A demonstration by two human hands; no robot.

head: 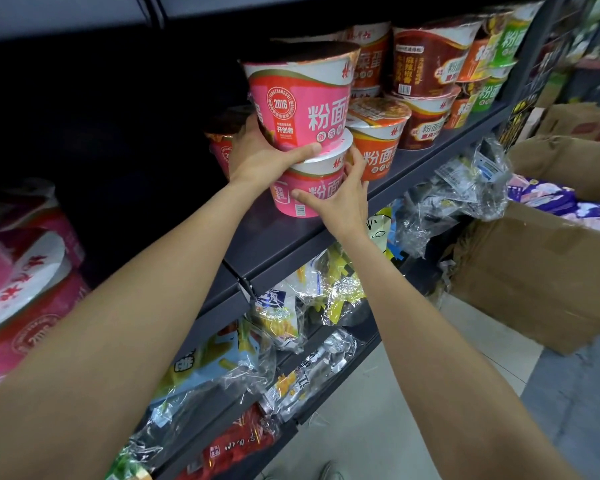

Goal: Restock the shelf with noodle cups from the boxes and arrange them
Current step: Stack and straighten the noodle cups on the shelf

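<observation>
Readable print on the noodle cups and the box

The upper pink cup point(298, 98), near the shelf's point(274, 237) front edge, bears a round seal reading "2016", "开创者" beneath it, and large white "粉面". The lower pink cup point(309, 192) under it shows "粉面" and a barcode. The orange cup point(378, 147) just to the right reads "粉面". A dark red cup point(426, 64) further along carries "麻辣" and a barcode. The pink box point(32, 327) at far left repeats "2016".
</observation>
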